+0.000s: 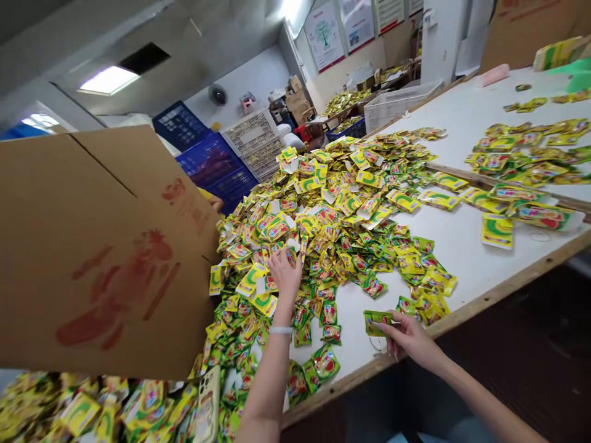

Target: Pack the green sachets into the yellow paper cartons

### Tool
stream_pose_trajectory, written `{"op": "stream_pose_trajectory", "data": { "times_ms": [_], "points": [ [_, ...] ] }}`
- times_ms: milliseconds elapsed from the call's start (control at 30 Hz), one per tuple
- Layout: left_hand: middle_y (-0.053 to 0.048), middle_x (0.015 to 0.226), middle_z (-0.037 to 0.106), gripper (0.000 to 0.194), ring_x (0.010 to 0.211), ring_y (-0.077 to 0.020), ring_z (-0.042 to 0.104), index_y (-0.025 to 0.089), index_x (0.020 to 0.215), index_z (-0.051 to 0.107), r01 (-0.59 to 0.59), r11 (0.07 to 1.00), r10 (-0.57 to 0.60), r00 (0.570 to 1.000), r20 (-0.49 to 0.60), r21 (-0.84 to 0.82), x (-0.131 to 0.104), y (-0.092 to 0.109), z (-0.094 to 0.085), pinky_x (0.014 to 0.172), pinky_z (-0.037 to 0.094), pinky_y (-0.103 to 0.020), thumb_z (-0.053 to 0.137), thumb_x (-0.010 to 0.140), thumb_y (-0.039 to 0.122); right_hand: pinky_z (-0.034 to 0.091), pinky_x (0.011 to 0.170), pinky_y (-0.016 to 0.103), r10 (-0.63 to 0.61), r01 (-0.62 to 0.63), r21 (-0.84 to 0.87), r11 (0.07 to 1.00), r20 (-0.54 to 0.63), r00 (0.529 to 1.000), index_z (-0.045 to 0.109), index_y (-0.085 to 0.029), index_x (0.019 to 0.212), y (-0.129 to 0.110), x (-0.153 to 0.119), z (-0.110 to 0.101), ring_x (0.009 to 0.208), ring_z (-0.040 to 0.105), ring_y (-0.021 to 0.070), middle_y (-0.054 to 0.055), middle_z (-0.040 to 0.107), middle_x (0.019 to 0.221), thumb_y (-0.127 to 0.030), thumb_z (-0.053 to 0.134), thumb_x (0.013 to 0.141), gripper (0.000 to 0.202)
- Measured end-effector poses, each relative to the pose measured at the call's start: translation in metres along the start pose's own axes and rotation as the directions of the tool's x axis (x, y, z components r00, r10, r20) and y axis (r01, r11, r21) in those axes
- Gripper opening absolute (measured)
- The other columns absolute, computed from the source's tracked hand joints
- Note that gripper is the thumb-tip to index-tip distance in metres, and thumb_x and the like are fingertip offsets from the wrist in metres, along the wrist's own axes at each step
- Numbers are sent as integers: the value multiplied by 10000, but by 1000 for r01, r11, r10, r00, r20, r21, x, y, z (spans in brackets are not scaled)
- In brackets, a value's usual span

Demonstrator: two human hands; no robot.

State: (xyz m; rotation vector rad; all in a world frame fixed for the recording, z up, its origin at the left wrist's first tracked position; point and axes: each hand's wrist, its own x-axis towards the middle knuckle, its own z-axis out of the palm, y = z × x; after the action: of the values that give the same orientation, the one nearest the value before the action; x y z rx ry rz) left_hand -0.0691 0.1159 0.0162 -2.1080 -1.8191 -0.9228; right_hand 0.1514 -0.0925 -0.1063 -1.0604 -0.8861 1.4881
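Observation:
My left hand (285,271) reaches into a large heap of small yellow and green packets (332,246). Its fingers curl around a yellow packet (303,243) with a pale flap beside it; the grip is partly hidden. Near the table's front edge, my right hand (409,337) pinches green sachets (376,323) between thumb and fingers; how many are stacked there I cannot tell. Loose green sachets (325,363) lie between my arms, and yellow sachets (429,298) sit just beyond my right hand.
A big cardboard box (106,258) stands tilted at left, a person partly behind it. A phone (207,403) lies at its lower corner. The white table (462,246) has a wooden edge. Flat yellow packs (497,231) lie right; blue crates (215,163) stand behind.

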Motion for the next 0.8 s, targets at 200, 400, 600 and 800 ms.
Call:
{"op": "stream_pose_trajectory", "data": {
  "times_ms": [200, 400, 600, 800],
  "points": [
    [-239, 1521, 407, 299, 1459, -400, 271, 103, 1055, 688, -96, 950, 57, 989, 137, 299, 20, 17, 20, 1186, 202, -586, 592, 906, 344, 450, 373, 228, 4, -18, 137, 990, 100, 995, 651, -186, 850, -17, -3, -3, 456, 572, 111, -14, 637, 710, -602, 776, 711, 456],
    [-131, 1387, 583, 226, 1462, -344, 312, 242, 1048, 737, -274, 961, 273, 961, 36, 44, -37, 16, -11, 1199, 186, -557, 556, 955, 341, 535, 492, 229, 84, -145, 506, 851, 141, 986, 648, -187, 908, -40, 4, -15, 532, 627, 96, 11, 689, 824, -484, 873, 653, 452],
    [-97, 950, 696, 190, 1166, -319, 570, 345, 914, 780, -244, 893, 326, 930, 170, -378, -109, -22, -34, 1138, 313, -498, 836, 733, 332, 517, 507, 189, 140, -267, 603, 752, 250, 958, 642, -210, 964, -62, 21, -4, 611, 655, 99, 18, 714, 850, -323, 832, 730, 322],
    [-166, 1199, 621, 751, 1379, -399, 409, 216, 1049, 711, 130, 773, -72, 990, 118, -621, -155, -8, -51, 1127, 369, -537, 913, 443, 611, 460, 461, 166, 207, -360, 517, 777, 329, 921, 646, -204, 967, -56, 13, 32, 507, 600, 63, -2, 705, 803, -378, 844, 729, 356]
  ]
}}
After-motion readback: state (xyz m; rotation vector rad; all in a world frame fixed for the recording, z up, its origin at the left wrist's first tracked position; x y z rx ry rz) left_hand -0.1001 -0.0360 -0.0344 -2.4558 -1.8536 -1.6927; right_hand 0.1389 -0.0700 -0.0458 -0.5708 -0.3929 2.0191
